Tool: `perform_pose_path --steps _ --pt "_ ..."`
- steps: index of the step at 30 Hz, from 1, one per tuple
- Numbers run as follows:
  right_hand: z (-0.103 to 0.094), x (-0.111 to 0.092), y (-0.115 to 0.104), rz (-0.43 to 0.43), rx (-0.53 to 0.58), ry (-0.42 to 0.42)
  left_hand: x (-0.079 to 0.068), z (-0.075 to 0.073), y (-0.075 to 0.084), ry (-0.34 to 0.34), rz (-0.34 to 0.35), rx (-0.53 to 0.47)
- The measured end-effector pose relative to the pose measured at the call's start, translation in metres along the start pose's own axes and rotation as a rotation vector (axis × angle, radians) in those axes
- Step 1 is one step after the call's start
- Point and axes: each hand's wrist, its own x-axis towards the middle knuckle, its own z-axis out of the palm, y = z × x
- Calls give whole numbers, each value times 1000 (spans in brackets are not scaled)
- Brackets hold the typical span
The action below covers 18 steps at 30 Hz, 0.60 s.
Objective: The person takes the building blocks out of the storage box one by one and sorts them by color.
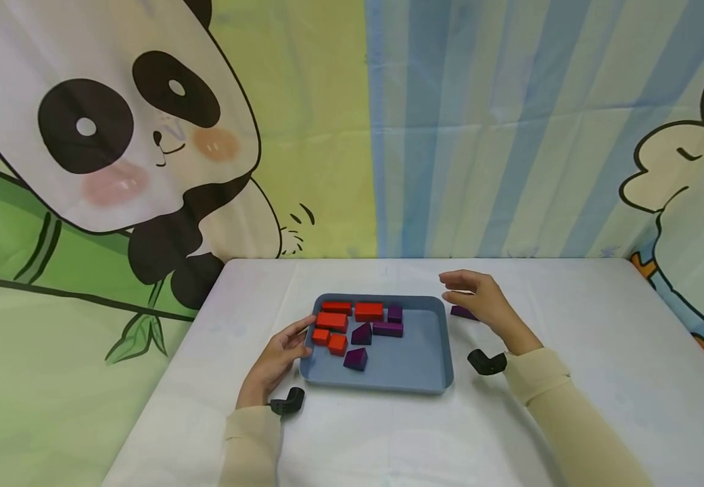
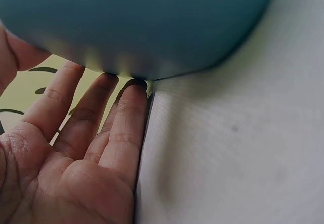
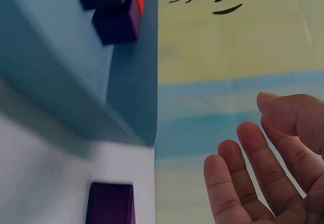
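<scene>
A blue-grey tray [image 1: 412, 365] holds several red blocks [image 1: 368, 312] on its left side and several purple blocks [image 1: 387, 329] toward the middle. My left hand [image 1: 278, 355] touches the tray's left side; in the left wrist view its fairly straight fingertips rest against the outer wall [image 2: 142, 36]. Beyond the tray's right edge, my right hand [image 1: 479, 297] hovers with loosely bent fingers and nothing in them. Partly hidden below that hand, a purple block [image 1: 462, 312] lies on the table. The right wrist view shows this purple block [image 3: 110, 203] beside the tray's corner.
A white table [image 1: 352, 439] stretches around the tray. Behind it hangs a cloth backdrop [image 1: 303, 135] with a cartoon panda and stripes. Black wrist cameras [image 1: 487, 362] stick out from both sleeves.
</scene>
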Motion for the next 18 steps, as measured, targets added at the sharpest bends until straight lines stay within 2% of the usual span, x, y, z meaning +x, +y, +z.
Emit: perform_pose_path --steps 10,18 --pt "42 20 -3 22 36 -26 1 0 -1 -9 6 -8" --pt "63 28 0 63 89 -54 0 1 1 -4 5 -18"
